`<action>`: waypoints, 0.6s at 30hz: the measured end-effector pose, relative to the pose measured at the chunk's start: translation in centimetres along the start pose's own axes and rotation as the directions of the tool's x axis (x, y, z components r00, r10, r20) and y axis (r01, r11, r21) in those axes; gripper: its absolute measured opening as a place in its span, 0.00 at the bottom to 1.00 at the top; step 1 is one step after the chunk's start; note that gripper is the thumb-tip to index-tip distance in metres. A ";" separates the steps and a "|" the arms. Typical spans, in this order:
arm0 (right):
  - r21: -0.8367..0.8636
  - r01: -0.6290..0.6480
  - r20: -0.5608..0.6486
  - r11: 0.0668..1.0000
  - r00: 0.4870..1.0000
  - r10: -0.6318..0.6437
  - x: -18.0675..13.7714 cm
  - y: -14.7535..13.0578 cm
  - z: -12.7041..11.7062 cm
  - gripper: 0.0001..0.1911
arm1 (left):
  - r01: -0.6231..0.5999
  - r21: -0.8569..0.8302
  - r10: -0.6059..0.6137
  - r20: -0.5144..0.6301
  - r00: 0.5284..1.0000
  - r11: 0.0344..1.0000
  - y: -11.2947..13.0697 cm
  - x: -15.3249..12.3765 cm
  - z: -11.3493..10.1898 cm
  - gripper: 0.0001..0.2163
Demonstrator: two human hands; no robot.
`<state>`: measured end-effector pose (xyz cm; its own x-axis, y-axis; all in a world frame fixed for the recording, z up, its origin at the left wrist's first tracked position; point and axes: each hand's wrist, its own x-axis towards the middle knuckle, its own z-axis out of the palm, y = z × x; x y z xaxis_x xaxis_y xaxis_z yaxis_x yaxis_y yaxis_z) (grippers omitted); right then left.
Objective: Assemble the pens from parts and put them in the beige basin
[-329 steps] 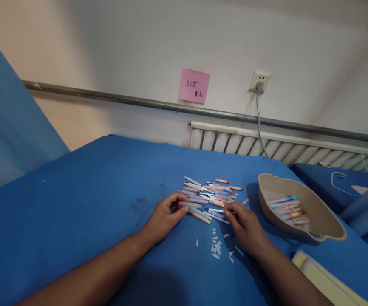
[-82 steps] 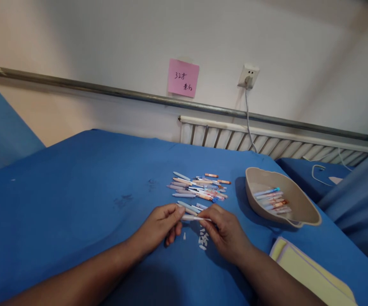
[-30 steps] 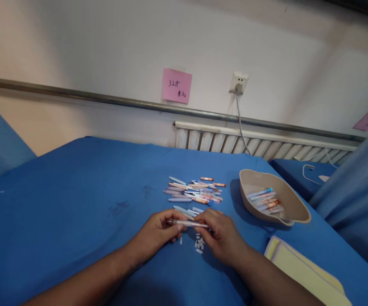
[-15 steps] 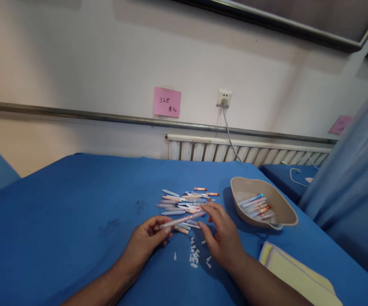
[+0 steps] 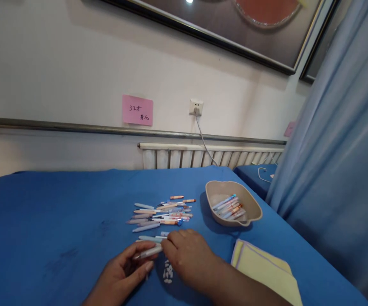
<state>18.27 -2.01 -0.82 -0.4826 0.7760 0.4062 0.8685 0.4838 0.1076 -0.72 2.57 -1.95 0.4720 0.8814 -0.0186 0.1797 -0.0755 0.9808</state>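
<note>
My left hand [image 5: 125,270] lies low on the blue cloth, its fingers curled round a pale pen [image 5: 146,253]. My right hand [image 5: 187,257] sits just right of it, its fingers bent and pinching the pen's right end. Just beyond both hands lies a scattered pile of pens [image 5: 161,212] in pale blue, pink and orange. Small white caps [image 5: 168,272] lie on the cloth between the hands, partly hidden by the right one.
A beige bowl [image 5: 250,212] holding several pens stands at the right of the blue-covered table [image 5: 59,221]. A yellow pad [image 5: 267,272] lies near the right front. A blue curtain [image 5: 340,148] hangs at the right. A radiator [image 5: 203,157], socket and pink note line the wall.
The view has swung up and to the right, so hands and pens sit lower in the frame. Both hands still hold the pale pen, now drawn closer together.
</note>
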 end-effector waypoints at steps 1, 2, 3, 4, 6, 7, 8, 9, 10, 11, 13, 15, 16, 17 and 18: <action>-0.016 -0.006 -0.017 1.000 1.000 0.006 -0.1 0.5 -0.5 0.04 | 0.008 -0.014 -0.008 -0.004 1.000 1.000 -0.2 0.0 -0.1 0.19; -0.030 -0.026 -0.039 0.999 0.999 0.025 -0.3 1.3 -1.0 0.05 | 0.017 -0.026 -0.017 -0.011 1.000 1.000 -0.4 0.0 -0.2 0.21; -0.044 -0.064 -0.067 0.997 0.996 0.061 -0.7 2.4 -1.6 0.06 | 0.025 -0.036 -0.025 -0.020 0.999 0.999 -0.6 0.1 -0.3 0.22; -0.063 -0.132 -0.089 0.989 0.988 0.126 -1.2 3.9 -2.4 0.08 | 0.031 -0.044 -0.033 -0.031 0.999 0.999 -0.8 0.1 -0.5 0.22; -0.111 -0.285 -0.073 0.952 0.958 0.278 -2.5 7.4 -4.0 0.09 | 0.036 -0.057 -0.040 -0.060 0.997 0.998 -0.9 0.3 -0.7 0.21; -0.147 -0.351 -0.028 0.925 0.936 0.351 -3.2 9.4 -4.7 0.08 | 0.041 -0.061 -0.045 -0.069 0.997 0.997 -0.9 0.4 -0.8 0.21; -0.176 -0.369 0.065 0.913 0.921 0.384 -3.9 11.3 -5.4 0.08 | 0.046 -0.065 -0.051 -0.075 0.996 0.997 -0.9 0.6 -0.8 0.20; -0.213 -0.383 0.165 0.899 0.893 0.419 -4.6 13.0 -6.0 0.08 | 0.053 -0.067 -0.058 -0.076 0.995 0.996 -0.8 0.7 -0.8 0.20; -0.258 -0.413 0.251 0.873 0.844 0.473 -5.2 14.5 -6.3 0.08 | 0.059 -0.068 -0.064 -0.075 0.995 0.996 -0.7 0.8 -0.8 0.20; -0.268 -0.416 0.291 0.869 0.825 0.485 -5.6 15.8 -6.5 0.09 | 0.063 -0.069 -0.068 -0.070 0.995 0.996 -0.6 0.8 -0.8 0.19; -0.268 -0.403 0.343 0.875 0.809 0.478 -6.2 17.3 -6.3 0.10 | 0.064 -0.066 -0.069 -0.064 0.996 0.996 -0.3 0.9 -0.7 0.18; -0.246 -0.379 0.386 0.892 0.806 0.449 -6.3 17.8 -5.7 0.09 | 0.062 -0.055 -0.066 -0.060 0.996 0.997 -0.1 0.8 -0.6 0.17; -0.232 -0.370 0.403 0.900 0.805 0.435 -6.2 17.9 -5.2 0.08 | 0.061 -0.051 -0.064 -0.059 0.996 0.997 0.0 0.8 -0.6 0.17; -0.220 -0.365 0.415 0.905 0.804 0.425 -6.2 17.8 -4.8 0.07 | 0.059 -0.049 -0.062 -0.058 0.996 0.997 -0.1 0.7 -0.6 0.17; -0.209 -0.366 0.422 0.907 0.803 0.421 -6.2 17.8 -4.5 0.06 | 0.056 -0.050 -0.059 -0.057 0.997 0.997 -0.2 0.6 -0.7 0.17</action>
<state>37.20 -0.01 2.70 -0.0694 0.9975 -0.0115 0.9878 0.0703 0.1391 -1.05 3.44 -2.01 0.4103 0.9096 -0.0654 0.1630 -0.0026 0.9866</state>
